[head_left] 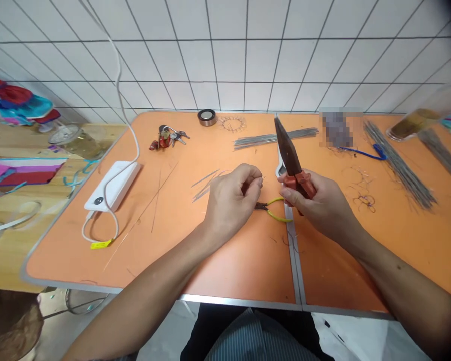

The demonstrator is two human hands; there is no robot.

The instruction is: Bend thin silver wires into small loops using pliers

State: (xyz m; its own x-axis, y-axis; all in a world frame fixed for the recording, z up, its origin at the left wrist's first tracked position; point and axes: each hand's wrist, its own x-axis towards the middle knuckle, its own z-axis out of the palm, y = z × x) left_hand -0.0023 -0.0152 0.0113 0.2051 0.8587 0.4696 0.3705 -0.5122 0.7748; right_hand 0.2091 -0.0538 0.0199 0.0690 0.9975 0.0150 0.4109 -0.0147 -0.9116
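Note:
My right hand (319, 203) grips red-handled long-nose pliers (288, 150) by the handles, the dark jaws pointing up and away. My left hand (233, 198) is closed in a pinch on a thin piece of wire near its fingertips, too small to see clearly. Between the two hands a small pair of yellow-handled cutters (275, 209) lies on the orange table (173, 240). Several loose thin wires (206, 183) lie just left of my left hand.
A white power bank (113, 185) with its cable lies at the left. Keys (169, 137), a tape roll (206, 117) and a wire bundle (274, 138) sit near the tiled wall. More wire bundles (398, 165) and a blue cord (364, 153) lie at the right.

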